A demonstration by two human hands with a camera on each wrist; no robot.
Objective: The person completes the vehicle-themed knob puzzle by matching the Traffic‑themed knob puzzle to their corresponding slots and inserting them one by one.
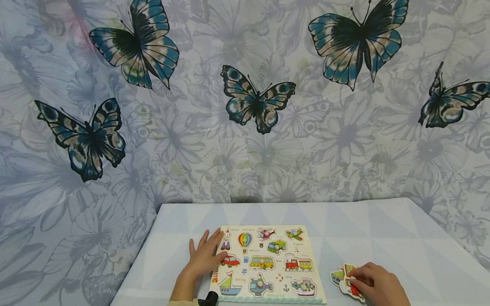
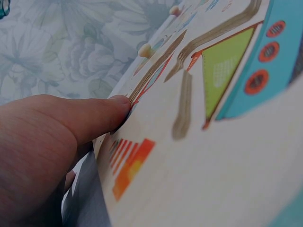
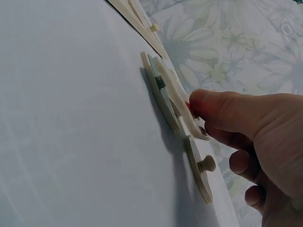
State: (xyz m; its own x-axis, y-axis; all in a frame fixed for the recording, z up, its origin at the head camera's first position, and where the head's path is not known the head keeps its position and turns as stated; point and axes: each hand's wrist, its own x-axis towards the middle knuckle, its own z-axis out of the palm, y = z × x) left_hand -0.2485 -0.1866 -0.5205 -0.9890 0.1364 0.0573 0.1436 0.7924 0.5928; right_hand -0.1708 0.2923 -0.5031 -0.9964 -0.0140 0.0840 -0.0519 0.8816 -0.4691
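A wooden puzzle board (image 1: 278,287) printed with vehicles lies on the table. My left hand (image 1: 200,259) rests at its left edge with fingers spread; in the left wrist view the thumb (image 2: 94,116) touches the board's face beside the sailboat picture (image 2: 222,71). To the right of the board, my right hand (image 1: 379,280) pinches a red and yellow puzzle piece (image 1: 354,290) between thumb and fingers, tilted above the table. A green piece (image 1: 337,277) shows just left of it. In the right wrist view a piece with a round knob (image 3: 199,175) lies below the held one.
The white table (image 1: 191,221) has a pale triangle pattern and ends against a cloth backdrop with butterflies (image 1: 258,100). A small black object (image 1: 208,298) sits by the left wrist, at the board's lower left corner.
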